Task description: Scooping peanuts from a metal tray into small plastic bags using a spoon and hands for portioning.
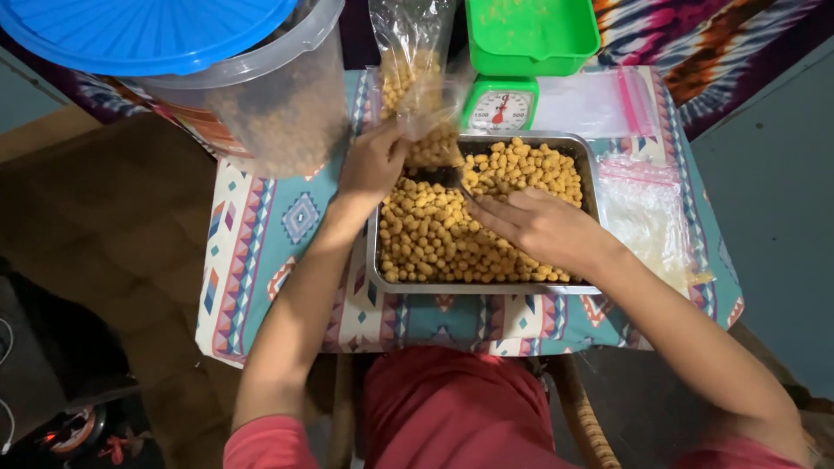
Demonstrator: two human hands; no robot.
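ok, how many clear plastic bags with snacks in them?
2: one bag held by the left hand over the metal tray, one bag standing behind it. Empty zip bags at right not counted; more may be hidden.

The tray (592, 165) is shiny metal, the snack balls (434, 239) in it look matt and rough. The bag (415, 52) is thin glossy clear plastic; the scale (499, 106) is smooth green plastic; the patterned cloth (261, 234) seems woven, matt

The left hand (372, 165) pinches a clear plastic bag (426, 104), partly filled with yellow snack balls, over a metal tray (486, 288) of the same snacks. The right hand (543, 227) lies flat on the snacks (434, 239). Behind the tray stands a green kitchen scale (502, 106).
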